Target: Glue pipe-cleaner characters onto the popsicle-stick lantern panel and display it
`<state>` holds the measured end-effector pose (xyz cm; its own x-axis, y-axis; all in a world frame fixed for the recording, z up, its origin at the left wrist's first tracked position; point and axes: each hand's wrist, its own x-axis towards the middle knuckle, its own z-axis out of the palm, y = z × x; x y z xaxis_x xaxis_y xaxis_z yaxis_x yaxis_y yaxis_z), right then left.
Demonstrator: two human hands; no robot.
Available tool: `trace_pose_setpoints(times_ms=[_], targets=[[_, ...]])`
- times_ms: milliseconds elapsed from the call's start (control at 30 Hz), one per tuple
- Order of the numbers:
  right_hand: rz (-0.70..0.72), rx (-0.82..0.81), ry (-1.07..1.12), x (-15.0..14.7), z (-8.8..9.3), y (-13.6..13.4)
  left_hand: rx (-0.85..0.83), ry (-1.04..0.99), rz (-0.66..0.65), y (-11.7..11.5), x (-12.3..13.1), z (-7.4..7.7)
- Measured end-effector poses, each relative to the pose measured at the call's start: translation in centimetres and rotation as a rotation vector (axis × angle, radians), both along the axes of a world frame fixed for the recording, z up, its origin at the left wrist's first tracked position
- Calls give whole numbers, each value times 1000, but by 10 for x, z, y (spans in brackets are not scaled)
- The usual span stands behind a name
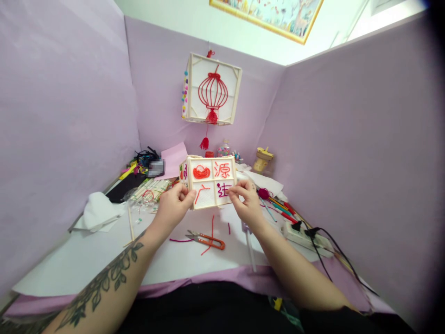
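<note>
Aloft between left hand [174, 207] and right hand [247, 203]: lantern box [210, 195], yarn-filled panes [202, 172].

Both arms stretch forward from the near edge of the surface [86, 260] and converge toward its middle. The left hand [173, 207] is raised off it, fingers curled, thumb pinched in. The right hand [245, 202] mirrors it at the same height, a little apart, fingertips pressed together and pointing left. A leafy tattoo runs along the left forearm; the right is bare.
</note>
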<state>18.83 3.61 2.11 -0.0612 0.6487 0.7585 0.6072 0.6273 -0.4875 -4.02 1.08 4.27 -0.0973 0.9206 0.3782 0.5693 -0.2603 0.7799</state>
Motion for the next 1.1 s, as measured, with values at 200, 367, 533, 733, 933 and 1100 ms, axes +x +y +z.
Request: trace_pose_setpoints(times_ms=[200,367,533,733,933,1100], targets=[[-3,12,9,0,0,-2,5,6,8,1,0,-1],[14,4,-20,-1,0,-2,-3,6,0,1,-1,-1],[2,18,28,0,1,-1,-4,0,-3,1,0,-1],[9,3,25,-2,3,-1,-8,4,1,0,0,-1],[-3,10,49,-2,4,0,-7,12,4,1,0,-1],[6,5,55,-3,7,0,-10,3,0,1,-1,-2]])
